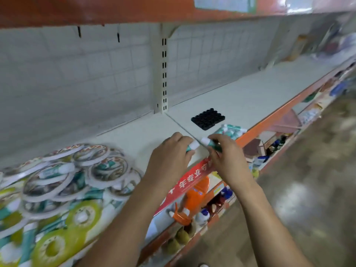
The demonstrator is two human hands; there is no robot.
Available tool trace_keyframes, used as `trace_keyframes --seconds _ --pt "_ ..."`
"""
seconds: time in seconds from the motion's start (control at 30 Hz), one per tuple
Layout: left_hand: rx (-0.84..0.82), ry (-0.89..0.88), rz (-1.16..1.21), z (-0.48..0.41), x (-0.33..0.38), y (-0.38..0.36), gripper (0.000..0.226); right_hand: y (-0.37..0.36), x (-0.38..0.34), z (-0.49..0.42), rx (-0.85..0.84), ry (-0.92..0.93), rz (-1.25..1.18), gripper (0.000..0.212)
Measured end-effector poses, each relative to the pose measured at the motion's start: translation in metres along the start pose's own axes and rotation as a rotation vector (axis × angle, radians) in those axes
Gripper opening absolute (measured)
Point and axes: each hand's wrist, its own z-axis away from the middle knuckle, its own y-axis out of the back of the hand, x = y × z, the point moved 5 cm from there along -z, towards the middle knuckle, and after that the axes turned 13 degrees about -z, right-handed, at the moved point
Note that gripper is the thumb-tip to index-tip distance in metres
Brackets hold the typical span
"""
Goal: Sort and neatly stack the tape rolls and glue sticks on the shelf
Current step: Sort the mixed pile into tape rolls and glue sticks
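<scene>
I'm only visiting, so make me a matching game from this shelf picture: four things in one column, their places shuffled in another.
Things:
1 tape rolls
2 block of black caps
3 loose glue sticks
4 orange bottle

Places:
A one level down
B set back from the edge, in a tidy square
C heaped at far left
D at the front edge, just beyond the right hand

Pairs: 1-C, 2-B, 3-D, 4-A

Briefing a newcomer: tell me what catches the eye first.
A jumbled heap of tape rolls fills the left end of the shelf. At the front edge, the left hand grips a glue stick and the right hand a second glue stick; behind them sits a black studded block.
</scene>
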Motion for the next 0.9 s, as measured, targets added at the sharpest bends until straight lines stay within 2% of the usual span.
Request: trace_keyframes --seconds 0.2,0.33,0.47,0.67,0.9 --pt "-0.085 0.06 -0.035 -0.073 0.051 -0.05 0.027 0.037 0.07 -0.061 -0.074 0.043 0.0 0.031" --pt "-0.112 0.114 -0.08 -0.107 0.062 -0.075 0.028 0.043 0.11 -0.102 -0.109 0.074 0.076 0.035" --pt "-0.16 0.162 -0.075 -0.128 0.066 -0.097 0.027 0.042 0.142 -0.133 -0.138 0.031 0.091 0.034" --pt "-0.194 0.204 -0.097 -0.153 0.066 -0.12 0.024 0.038 0.162 -0.15 -0.262 0.004 0.071 0.032" --pt "-0.221 0.223 -0.11 -0.164 0.07 -0.137 0.02 0.043 0.157 -0.146 -0.273 0.048 0.026 0.027"
